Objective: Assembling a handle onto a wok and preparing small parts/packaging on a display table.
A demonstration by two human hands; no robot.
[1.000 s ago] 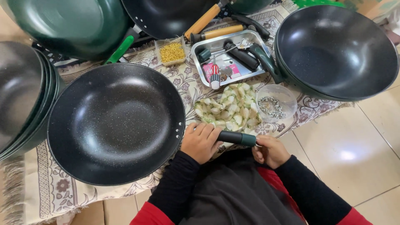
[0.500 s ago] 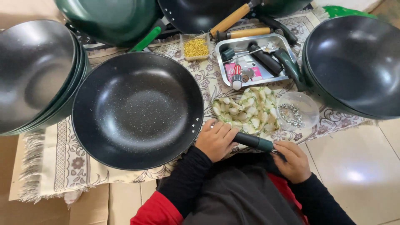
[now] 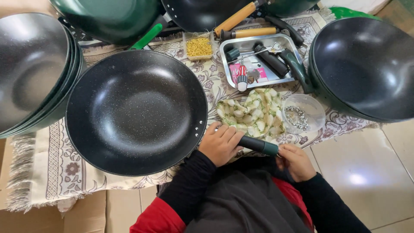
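Observation:
A large black speckled wok [image 3: 136, 112] lies on a patterned cloth in front of me. Its dark green handle [image 3: 258, 145] sticks out to the right at the cloth's near edge. My left hand [image 3: 221, 143] wraps around the handle where it meets the wok's rim. My right hand [image 3: 295, 161] holds the handle's free end with pinched fingers. Just beyond the handle sits a heap of small pale green and white pieces [image 3: 252, 114].
Stacked black woks stand at the left [image 3: 32, 69] and the right [image 3: 366, 64]. A metal tray [image 3: 258, 60] holds handles and tools. A clear bowl [image 3: 304, 114] holds small metal parts, a small tub [image 3: 199, 46] yellow bits. Tiled floor lies at lower right.
The view has shifted so everything sits further right in frame. Both hands stay on the handle, with the right hand now at its very end.

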